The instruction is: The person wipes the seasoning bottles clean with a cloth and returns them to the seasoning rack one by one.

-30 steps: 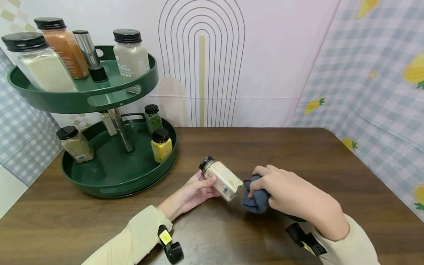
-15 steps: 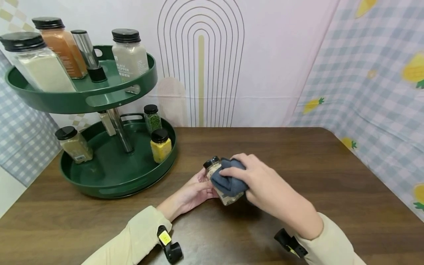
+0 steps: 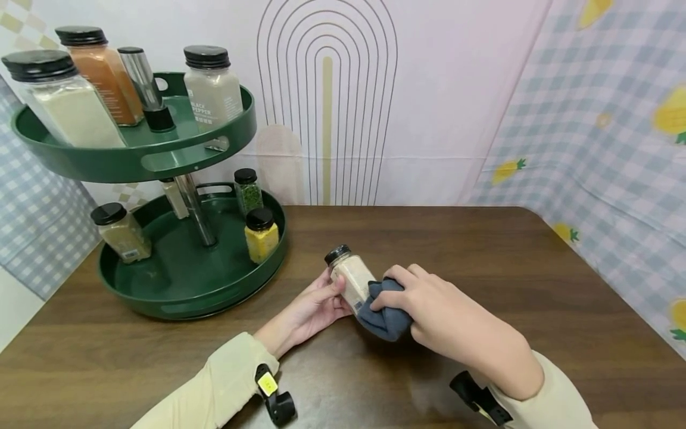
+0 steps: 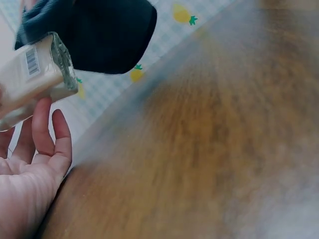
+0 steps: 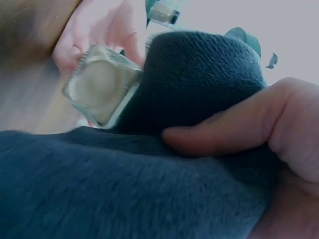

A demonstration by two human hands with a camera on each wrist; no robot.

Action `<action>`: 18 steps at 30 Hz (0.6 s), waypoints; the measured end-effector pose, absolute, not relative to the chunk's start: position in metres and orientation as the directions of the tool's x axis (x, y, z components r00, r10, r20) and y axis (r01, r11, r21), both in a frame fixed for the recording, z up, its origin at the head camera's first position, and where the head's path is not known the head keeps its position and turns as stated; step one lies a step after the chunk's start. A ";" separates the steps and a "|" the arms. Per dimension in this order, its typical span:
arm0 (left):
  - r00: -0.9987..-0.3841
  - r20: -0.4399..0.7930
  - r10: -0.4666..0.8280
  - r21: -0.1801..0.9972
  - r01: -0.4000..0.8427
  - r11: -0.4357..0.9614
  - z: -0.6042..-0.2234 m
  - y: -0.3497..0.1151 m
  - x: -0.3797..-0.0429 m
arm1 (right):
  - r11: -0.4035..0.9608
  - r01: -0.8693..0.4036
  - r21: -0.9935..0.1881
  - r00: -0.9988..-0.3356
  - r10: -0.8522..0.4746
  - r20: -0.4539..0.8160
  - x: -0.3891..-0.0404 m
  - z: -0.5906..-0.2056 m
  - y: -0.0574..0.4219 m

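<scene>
A clear square spice jar [image 3: 354, 279] with a black lid and pale contents is tilted above the wooden table, its lid toward the upper left. My left hand [image 3: 316, 307] grips it, thumb on the near side and fingers underneath. In the left wrist view the jar's barcode label [image 4: 32, 61] and base show. My right hand [image 3: 436, 310] pinches a folded dark blue-grey cloth [image 3: 387, 316], which lies against the lower part of the jar. The right wrist view shows the thumb [image 5: 214, 134] pressing into the cloth, with the jar's square base [image 5: 99, 87] just beyond.
A green two-tier turntable rack [image 3: 193, 307] stands on the left of the wooden table [image 3: 482, 250]. Its lower tray bears several small jars, including a yellow one [image 3: 261, 238]. Larger jars, such as the black pepper jar [image 3: 213, 95], stand on the upper tray.
My right hand brought the cloth left onto the jar, covering its middle, then slid it down toward the base. The left hand keeps its grip; the jar's tilt has shifted slightly.
</scene>
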State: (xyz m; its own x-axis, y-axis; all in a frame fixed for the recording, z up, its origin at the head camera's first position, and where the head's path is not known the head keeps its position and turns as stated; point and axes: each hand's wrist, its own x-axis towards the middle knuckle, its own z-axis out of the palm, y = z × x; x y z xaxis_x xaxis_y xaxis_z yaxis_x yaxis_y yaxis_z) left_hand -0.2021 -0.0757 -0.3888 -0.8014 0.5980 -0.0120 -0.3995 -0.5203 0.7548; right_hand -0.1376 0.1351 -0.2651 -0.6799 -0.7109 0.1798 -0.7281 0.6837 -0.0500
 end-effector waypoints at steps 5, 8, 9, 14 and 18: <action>-0.792 0.005 0.610 0.751 -0.400 -0.525 -0.390 -0.077 -0.202 | 0.731 -0.681 -0.050 -0.732 -0.677 0.081 -0.137 -0.257 0.145; -0.776 0.027 0.630 0.758 -0.394 -0.519 -0.390 -0.077 -0.201 | 0.761 -0.648 -0.023 -0.755 -0.637 0.156 -0.140 -0.255 0.149; -0.770 0.038 0.637 0.763 -0.389 -0.516 -0.390 -0.077 -0.201 | 0.770 -0.638 -0.016 -0.756 -0.622 0.204 -0.141 -0.254 0.149; -0.745 0.066 0.664 0.792 -0.365 -0.489 -0.390 -0.078 -0.201 | 0.785 -0.617 -0.054 -0.733 -0.548 0.404 -0.146 -0.259 0.142; -0.710 0.074 0.701 0.838 -0.337 -0.430 -0.390 -0.078 -0.200 | 0.772 -0.628 -0.096 -0.727 -0.539 0.425 -0.150 -0.269 0.132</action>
State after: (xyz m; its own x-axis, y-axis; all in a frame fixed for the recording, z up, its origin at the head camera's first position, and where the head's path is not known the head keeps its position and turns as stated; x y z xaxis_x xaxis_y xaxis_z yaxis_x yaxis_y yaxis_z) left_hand -0.2000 -0.0778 -0.3902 -0.7097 0.7006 0.0741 -0.3369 -0.4299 0.8377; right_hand -0.1504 0.1319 -0.2693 -0.7274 -0.5389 0.4248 -0.6281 0.7722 -0.0959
